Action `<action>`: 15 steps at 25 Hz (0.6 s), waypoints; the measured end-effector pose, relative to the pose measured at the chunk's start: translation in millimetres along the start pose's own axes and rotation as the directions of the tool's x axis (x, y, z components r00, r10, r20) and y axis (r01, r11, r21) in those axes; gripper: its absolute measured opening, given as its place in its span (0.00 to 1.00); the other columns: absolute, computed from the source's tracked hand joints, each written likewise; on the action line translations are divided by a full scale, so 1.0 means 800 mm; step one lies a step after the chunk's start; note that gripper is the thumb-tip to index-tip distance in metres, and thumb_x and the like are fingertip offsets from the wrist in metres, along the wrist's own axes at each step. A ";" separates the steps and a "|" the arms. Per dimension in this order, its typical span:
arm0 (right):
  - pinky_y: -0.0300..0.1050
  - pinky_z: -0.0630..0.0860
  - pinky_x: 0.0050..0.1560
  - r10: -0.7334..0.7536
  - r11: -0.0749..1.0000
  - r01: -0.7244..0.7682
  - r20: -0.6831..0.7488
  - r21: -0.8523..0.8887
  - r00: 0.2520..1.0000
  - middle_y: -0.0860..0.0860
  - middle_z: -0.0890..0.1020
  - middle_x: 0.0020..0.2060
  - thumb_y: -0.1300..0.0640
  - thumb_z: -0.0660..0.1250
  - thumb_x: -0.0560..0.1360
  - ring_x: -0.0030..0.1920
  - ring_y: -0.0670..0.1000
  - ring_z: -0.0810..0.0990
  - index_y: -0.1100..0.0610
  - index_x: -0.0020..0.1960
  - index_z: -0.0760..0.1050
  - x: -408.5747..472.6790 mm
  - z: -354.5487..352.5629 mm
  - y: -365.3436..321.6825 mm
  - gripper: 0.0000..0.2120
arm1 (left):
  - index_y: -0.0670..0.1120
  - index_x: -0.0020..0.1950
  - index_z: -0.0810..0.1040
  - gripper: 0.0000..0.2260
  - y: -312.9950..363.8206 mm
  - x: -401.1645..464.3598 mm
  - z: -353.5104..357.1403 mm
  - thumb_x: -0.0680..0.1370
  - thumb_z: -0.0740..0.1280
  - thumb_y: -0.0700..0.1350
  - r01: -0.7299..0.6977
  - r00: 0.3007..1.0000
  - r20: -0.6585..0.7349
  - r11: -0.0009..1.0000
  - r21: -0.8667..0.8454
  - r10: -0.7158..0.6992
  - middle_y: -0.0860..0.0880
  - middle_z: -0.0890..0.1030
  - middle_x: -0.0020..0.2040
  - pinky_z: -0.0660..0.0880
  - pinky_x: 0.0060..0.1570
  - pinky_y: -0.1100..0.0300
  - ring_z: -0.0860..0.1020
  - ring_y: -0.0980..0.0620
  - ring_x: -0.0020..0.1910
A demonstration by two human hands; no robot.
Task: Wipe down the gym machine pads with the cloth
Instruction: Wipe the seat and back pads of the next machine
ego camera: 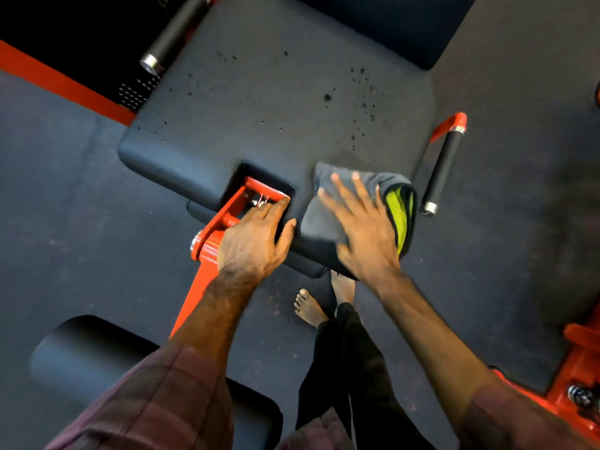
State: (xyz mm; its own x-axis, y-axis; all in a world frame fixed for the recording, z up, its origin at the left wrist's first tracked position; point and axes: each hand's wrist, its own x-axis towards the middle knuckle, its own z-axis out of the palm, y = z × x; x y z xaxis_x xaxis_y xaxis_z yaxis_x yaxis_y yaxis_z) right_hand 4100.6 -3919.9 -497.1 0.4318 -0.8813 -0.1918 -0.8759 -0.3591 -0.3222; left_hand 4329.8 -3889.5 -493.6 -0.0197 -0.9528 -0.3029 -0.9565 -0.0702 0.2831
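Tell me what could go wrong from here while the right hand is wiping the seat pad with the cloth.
The cloth lies under the flat right hand at the seat pad's near edge; a stroke toward the person could drag it off. The left hand grips the pad edge by the red bracket in the notch, where fingers might get pinched. Dark specks farther up the pad could be missed.

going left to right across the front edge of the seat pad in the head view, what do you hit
red bracket → left hand, gripping the pad's edge at the notch → grey cloth → right hand, flat on the cloth → black handle beside the seat pad
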 end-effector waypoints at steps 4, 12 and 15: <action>0.71 0.55 0.79 -0.086 0.996 0.086 0.037 0.017 0.996 0.51 0.58 0.84 0.59 0.66 0.65 0.85 0.58 0.52 0.49 0.83 0.63 -0.078 -0.004 0.043 0.45 | 0.50 0.76 0.75 0.24 -0.001 0.000 0.000 0.84 0.59 0.60 -0.003 1.000 -0.005 1.000 0.025 0.004 0.47 0.83 0.66 0.82 0.49 0.49 0.81 0.45 0.65; 0.67 0.53 0.82 -0.098 0.995 0.099 0.030 -0.023 0.995 0.49 0.55 0.85 0.58 0.64 0.65 0.85 0.58 0.48 0.49 0.84 0.61 0.003 -0.003 0.013 0.46 | 0.50 0.76 0.75 0.24 -0.001 0.001 0.002 0.84 0.59 0.60 -0.023 1.000 -0.016 0.999 0.044 0.023 0.48 0.83 0.66 0.82 0.47 0.50 0.82 0.46 0.64; 0.71 0.52 0.81 -0.064 0.998 0.063 0.047 0.027 0.997 0.48 0.57 0.85 0.61 0.65 0.62 0.85 0.56 0.50 0.48 0.83 0.63 -0.041 -0.007 0.056 0.49 | 0.50 0.74 0.77 0.23 -0.002 0.001 0.003 0.84 0.62 0.59 -0.033 0.998 -0.054 0.998 0.049 0.035 0.48 0.84 0.64 0.82 0.47 0.51 0.82 0.46 0.62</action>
State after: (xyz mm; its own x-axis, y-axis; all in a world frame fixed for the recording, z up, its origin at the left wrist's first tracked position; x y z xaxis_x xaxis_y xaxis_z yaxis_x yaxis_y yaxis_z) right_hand 4045.9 -3909.2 -500.1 0.4969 -0.8410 -0.2142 -0.8408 -0.4054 -0.3589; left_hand 4330.3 -3889.3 -496.6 -0.0378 -0.9692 -0.2434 -0.9685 -0.0244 0.2477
